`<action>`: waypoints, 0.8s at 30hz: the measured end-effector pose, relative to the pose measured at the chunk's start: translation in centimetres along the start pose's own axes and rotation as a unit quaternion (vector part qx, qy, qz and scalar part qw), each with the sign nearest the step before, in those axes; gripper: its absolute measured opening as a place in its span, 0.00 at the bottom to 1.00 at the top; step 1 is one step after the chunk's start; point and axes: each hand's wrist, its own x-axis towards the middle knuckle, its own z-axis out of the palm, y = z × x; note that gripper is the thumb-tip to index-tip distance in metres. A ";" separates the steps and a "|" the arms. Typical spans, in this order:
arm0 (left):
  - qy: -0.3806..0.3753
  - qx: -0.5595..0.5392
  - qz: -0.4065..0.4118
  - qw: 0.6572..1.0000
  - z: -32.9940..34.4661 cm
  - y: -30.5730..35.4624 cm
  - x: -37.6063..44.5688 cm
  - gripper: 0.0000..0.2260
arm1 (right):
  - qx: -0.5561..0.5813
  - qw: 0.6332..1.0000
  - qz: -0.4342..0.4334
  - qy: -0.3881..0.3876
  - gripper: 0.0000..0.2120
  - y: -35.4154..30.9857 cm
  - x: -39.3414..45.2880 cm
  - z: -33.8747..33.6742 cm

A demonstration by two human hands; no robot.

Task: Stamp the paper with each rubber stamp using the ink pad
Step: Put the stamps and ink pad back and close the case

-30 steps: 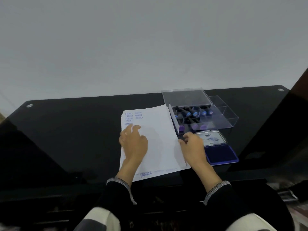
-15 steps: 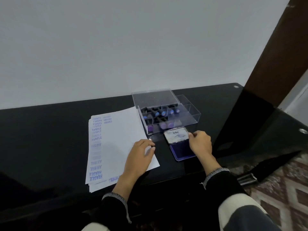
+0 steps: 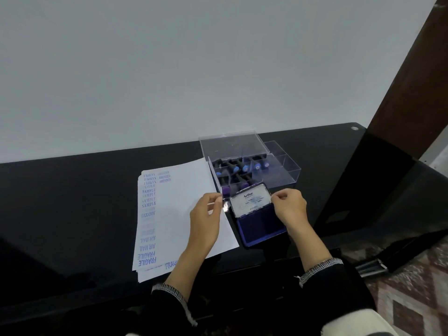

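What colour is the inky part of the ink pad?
Dark blue-purple. The ink pad lies open by the right hand; the head view shows it.

On the desk [image 3: 72,202], the ink pad [image 3: 260,223] lies just right of the paper [image 3: 179,214]. The stamp box [image 3: 252,166] sits behind the ink pad, stamps [image 3: 244,168] inside it.

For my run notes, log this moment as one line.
phase: opening ink pad | left hand: at lid's left corner | right hand: pinching lid right edge | ink pad: open | stamps: in clear box | paper: partly stamped
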 end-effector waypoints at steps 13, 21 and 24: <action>-0.151 -0.336 -0.178 0.912 -7.2 -0.1 0.5 0.15 | 0.285 0.955 0.042 -0.068 0.08 -4.7 -2.1 7.3; -0.131 -0.427 -0.251 0.859 -13.0 -1.5 0.7 0.16 | 0.283 0.917 -0.136 -0.246 0.15 -5.0 -3.4 10.3; -0.098 -0.464 -0.269 0.838 -13.5 -1.9 0.9 0.16 | 0.273 0.914 -0.176 -0.243 0.15 -4.7 -3.7 11.1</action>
